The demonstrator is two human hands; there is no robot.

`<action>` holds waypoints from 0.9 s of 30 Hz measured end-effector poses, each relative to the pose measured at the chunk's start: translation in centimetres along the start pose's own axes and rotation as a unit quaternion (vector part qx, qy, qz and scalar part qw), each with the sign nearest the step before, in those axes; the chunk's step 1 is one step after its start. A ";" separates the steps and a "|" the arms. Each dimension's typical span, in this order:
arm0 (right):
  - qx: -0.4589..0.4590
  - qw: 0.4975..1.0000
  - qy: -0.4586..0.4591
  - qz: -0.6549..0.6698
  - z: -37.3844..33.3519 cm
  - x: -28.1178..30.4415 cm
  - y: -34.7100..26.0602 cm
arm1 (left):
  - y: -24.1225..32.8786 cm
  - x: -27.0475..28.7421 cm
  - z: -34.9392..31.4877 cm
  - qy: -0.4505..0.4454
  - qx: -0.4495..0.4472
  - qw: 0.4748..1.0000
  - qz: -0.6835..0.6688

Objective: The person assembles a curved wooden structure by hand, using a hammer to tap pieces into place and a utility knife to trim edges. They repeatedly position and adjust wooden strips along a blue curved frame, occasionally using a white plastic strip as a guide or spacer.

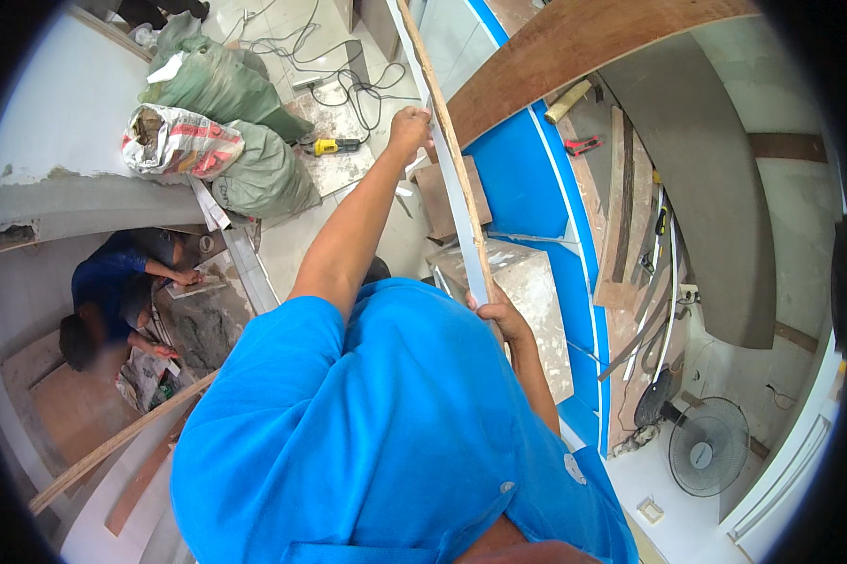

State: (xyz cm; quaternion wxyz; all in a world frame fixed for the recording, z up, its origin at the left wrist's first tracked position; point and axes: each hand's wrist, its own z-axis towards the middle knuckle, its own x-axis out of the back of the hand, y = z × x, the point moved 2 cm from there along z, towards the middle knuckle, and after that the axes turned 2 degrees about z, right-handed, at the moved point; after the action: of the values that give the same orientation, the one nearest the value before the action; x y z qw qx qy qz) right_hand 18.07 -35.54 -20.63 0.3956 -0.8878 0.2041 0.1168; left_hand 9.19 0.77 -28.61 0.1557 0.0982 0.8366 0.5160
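Observation:
A long narrow board (454,164) with a pale face and a rough wooden edge runs from the top of the view down to my chest. My left hand (411,133) is closed on it farther up, arm stretched out. Close to my body, my right hand (506,316) grips the same board, with the fingers partly hidden behind it. Below and beside the board stands a paint-spattered box-like block (531,301), with a brown piece of board (442,199) just behind it.
Blue-topped counter (522,174) at right carries wood strips (621,202) and a red utility knife (583,145); a curved brown panel (583,47) crosses above. A fan (708,446) stands lower right. Sacks (264,169), a yellow power tool (337,147) and cables lie left. A co-worker (113,282) crouches far left.

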 end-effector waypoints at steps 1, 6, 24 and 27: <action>0.000 1.000 -0.004 0.020 -0.1 0.1 0.1 | -0.2 0.2 0.0 0.007 0.022 0.996 -0.088; 0.027 0.976 -0.167 0.139 -0.1 1.0 -1.2 | -5.3 3.3 1.1 0.065 0.160 0.946 -0.273; 0.007 0.996 -0.037 -0.084 3.9 3.5 -2.3 | -2.8 -6.1 -13.3 -0.142 0.167 0.969 -0.110; 0.098 0.964 0.014 -0.248 4.5 0.0 -6.5 | -0.7 -6.2 -15.3 -0.145 0.169 0.972 -0.069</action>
State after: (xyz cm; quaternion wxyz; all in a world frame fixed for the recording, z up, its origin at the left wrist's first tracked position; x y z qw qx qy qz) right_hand 20.86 -28.25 -19.37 0.4946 -0.8689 -0.0063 -0.0182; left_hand 9.40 -14.32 -21.85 0.2921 0.1386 0.8850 0.3350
